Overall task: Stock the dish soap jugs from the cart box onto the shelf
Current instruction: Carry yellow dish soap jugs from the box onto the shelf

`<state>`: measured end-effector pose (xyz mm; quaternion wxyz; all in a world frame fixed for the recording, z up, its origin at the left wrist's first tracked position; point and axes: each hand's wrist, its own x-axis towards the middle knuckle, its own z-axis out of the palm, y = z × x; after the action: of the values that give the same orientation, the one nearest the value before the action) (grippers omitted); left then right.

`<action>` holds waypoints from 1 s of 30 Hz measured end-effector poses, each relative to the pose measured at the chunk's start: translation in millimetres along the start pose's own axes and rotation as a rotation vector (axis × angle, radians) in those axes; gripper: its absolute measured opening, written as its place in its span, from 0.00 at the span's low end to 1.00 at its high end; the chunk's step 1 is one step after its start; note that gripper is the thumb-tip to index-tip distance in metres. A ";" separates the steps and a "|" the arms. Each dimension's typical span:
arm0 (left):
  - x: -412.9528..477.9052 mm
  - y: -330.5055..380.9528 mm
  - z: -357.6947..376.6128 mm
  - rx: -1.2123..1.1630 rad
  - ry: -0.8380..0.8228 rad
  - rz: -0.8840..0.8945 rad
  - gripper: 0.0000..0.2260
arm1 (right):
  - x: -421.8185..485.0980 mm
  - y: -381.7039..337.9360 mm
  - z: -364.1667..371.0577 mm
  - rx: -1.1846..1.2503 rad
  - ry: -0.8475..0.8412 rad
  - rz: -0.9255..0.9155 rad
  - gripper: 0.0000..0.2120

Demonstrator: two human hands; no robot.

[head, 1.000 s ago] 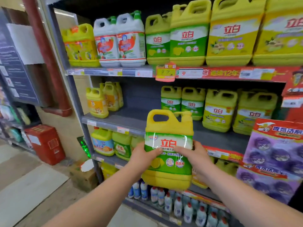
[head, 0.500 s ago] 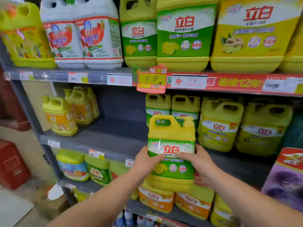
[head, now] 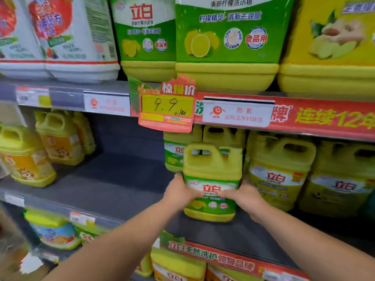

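Note:
A yellow dish soap jug [head: 212, 165] with a green lemon label stands upright on the dark middle shelf [head: 113, 191], held between both hands. My left hand [head: 179, 192] grips its left side and my right hand [head: 244, 197] grips its right side over the label. Right behind it stand two more green-label jugs [head: 173, 151], partly hidden. The cart box is out of view.
Yellow-label jugs [head: 280, 171] stand close on the right. Orange-label jugs [head: 24, 159] sit at the shelf's left, with bare shelf between. A 9.9 price tag [head: 167, 106] hangs from the upper shelf edge just above the jug. Large jugs [head: 225, 37] fill the top shelf.
Both hands have carried the jug forward and set it onto the middle shelf, in front of the green-label jugs. The camera has moved much closer to the shelving.

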<state>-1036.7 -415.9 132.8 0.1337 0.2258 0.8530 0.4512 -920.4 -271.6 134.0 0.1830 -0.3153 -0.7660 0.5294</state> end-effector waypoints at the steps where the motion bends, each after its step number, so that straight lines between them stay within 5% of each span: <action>1: 6.2 -0.8 2.4 0.006 -0.002 0.008 0.32 | 3.5 0.1 1.6 0.003 0.014 -0.006 0.31; 10: 58.0 4.0 -10.7 0.035 -0.136 0.118 0.31 | 26.2 -6.0 16.2 -0.167 0.146 -0.001 0.40; 14: 73.8 27.5 -34.1 0.313 -0.051 0.481 0.46 | 33.3 -7.6 20.1 -0.210 0.214 0.043 0.41; 17: 82.1 40.3 -38.6 0.676 -0.077 0.692 0.49 | 38.1 -9.5 22.8 -0.231 0.254 0.047 0.40; 30: 114.6 45.3 -11.6 0.885 0.085 0.786 0.45 | 55.0 -21.1 16.1 -0.336 0.435 -0.031 0.26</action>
<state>-1128.6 -343.9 174.1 -0.1844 0.5408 0.8171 0.0768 -976.8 -250.7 144.7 0.2963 -0.4359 -0.7905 0.3120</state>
